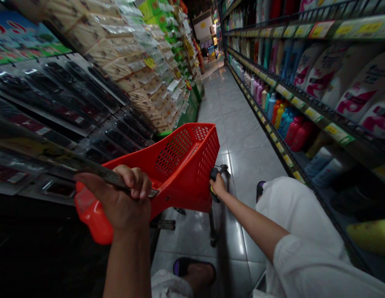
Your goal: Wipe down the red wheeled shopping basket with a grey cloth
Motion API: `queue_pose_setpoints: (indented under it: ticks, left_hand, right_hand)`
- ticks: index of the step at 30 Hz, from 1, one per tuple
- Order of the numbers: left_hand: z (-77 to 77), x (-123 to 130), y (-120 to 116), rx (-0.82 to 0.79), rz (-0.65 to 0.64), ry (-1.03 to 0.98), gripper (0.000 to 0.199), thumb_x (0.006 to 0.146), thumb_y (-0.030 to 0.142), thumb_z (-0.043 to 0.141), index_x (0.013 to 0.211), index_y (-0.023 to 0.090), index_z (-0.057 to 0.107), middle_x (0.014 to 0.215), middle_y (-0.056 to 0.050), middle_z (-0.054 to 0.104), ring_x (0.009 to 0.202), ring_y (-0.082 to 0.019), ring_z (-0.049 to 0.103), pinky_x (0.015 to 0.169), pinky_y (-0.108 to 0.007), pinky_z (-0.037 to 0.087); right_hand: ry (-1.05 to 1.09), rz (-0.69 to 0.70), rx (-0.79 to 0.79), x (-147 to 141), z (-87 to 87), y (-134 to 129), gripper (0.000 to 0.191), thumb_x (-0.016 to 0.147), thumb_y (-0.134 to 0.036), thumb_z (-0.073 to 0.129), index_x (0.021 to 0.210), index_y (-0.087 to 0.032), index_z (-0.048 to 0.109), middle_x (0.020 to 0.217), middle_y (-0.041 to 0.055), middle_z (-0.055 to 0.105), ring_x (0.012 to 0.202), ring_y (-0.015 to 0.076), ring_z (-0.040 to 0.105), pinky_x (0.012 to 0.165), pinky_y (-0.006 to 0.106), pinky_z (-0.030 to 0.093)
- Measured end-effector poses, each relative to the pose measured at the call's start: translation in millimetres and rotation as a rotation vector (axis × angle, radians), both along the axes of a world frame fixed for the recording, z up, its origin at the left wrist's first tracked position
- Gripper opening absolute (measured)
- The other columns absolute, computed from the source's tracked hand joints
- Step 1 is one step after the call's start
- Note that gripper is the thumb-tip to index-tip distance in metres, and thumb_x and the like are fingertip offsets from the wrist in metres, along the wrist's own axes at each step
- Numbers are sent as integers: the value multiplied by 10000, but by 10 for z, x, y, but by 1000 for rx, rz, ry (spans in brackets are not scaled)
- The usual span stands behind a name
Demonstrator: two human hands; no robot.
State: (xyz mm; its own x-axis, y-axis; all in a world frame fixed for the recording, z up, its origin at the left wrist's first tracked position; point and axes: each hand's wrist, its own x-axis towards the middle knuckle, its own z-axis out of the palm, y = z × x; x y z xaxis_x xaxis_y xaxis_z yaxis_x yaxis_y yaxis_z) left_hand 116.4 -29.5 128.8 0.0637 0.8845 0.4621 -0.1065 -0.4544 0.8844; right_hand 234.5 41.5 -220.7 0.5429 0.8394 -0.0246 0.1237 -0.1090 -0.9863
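Note:
My left hand (127, 198) is wrapped round a long, flat grey strip (108, 174) that slants in from the left, its tip showing past my fingers. Behind and below this hand stands a red plastic shopping cart (183, 186) with perforated sides, tilted in the view. My right hand (218, 186), at the end of an arm in a white sleeve, is closed on the cart's black handle (215, 196). The cart basket looks empty where its inside shows.
Packs hang in rows (71, 89) at the left, beside stacked tissue packs (133, 70). Bottle shelves (304, 107) line the right. Between them runs a tiled aisle (232, 99). Sandalled feet (195, 271) and white trousers (292, 207) are low in view.

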Motion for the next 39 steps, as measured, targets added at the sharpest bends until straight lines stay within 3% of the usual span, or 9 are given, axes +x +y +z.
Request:
queue_pose_setpoints:
  ticks: [3, 7, 12, 15, 21, 23, 32, 35, 39]
  left_hand:
    - [7, 60, -10, -17, 50, -9, 761, 497, 920, 606, 361, 202, 391, 279, 61, 241, 227, -66, 214, 223, -212, 131]
    - [5, 117, -8, -35, 101, -34, 771, 463, 934, 602, 371, 204, 371, 296, 66, 242, 241, -65, 213, 235, -213, 137]
    - [-2, 154, -54, -64, 101, -84, 779, 518, 940, 559, 390, 194, 374, 306, 62, 245, 259, -62, 223, 259, -199, 160]
    - [-7, 142, -75, -64, 91, -86, 767, 537, 926, 570, 407, 194, 380, 320, 65, 252, 270, -63, 226, 270, -199, 167]
    - [-13, 95, -22, -55, 83, -91, 767, 557, 917, 571, 399, 195, 364, 320, 62, 254, 274, -62, 223, 279, -201, 152]
    - [-20, 94, -1, -57, 82, -108, 754, 636, 888, 551, 407, 192, 371, 326, 61, 258, 276, -61, 224, 284, -200, 148]
    - [-53, 96, 13, -51, 50, -173, 687, 781, 776, 543, 451, 187, 415, 369, 64, 276, 307, -54, 260, 320, -196, 164]
    - [-50, 66, 17, -46, 43, -133, 709, 748, 806, 546, 434, 187, 402, 358, 61, 271, 298, -53, 254, 308, -202, 156]
    - [-29, 33, 15, -39, 26, -59, 749, 610, 884, 583, 408, 193, 377, 315, 61, 256, 263, -57, 240, 269, -206, 141]
  right_hand:
    - [61, -40, 56, -18, 241, 111, 290, 779, -223, 557, 1068, -194, 558, 928, 68, 662, 887, 244, 630, 829, 368, 518]
    - [99, 11, 380, -38, 597, 204, 462, 791, -273, 583, 1241, -205, 501, 1165, 81, 648, 1080, 224, 611, 987, 363, 471]
    - [156, 28, 50, -155, 170, -221, 437, 679, -163, 595, 1111, -219, 561, 1028, 60, 677, 998, 239, 635, 929, 385, 499]
    - [178, 35, 8, -237, 11, -385, 371, 653, -138, 566, 1015, -217, 577, 892, 37, 672, 874, 233, 642, 838, 377, 526]
    - [145, 39, 419, -286, 659, -71, 418, 751, -258, 597, 1165, -232, 549, 1137, 53, 652, 1103, 211, 595, 1016, 353, 455]
    - [143, 66, 462, -273, 710, -17, 459, 741, -273, 613, 1193, -225, 547, 1188, 63, 640, 1151, 214, 580, 1050, 351, 432]
    - [389, 89, -3, -515, -469, -709, 412, 580, -140, 537, 981, -214, 598, 913, 23, 706, 901, 230, 667, 879, 390, 529]
    - [419, 43, -27, -534, -526, -644, 377, 567, -137, 522, 931, -211, 589, 835, 16, 704, 825, 230, 674, 830, 387, 546]
    - [433, -49, -2, -309, -424, -154, 399, 623, -161, 539, 1018, -210, 571, 950, 38, 721, 915, 215, 675, 873, 370, 534]
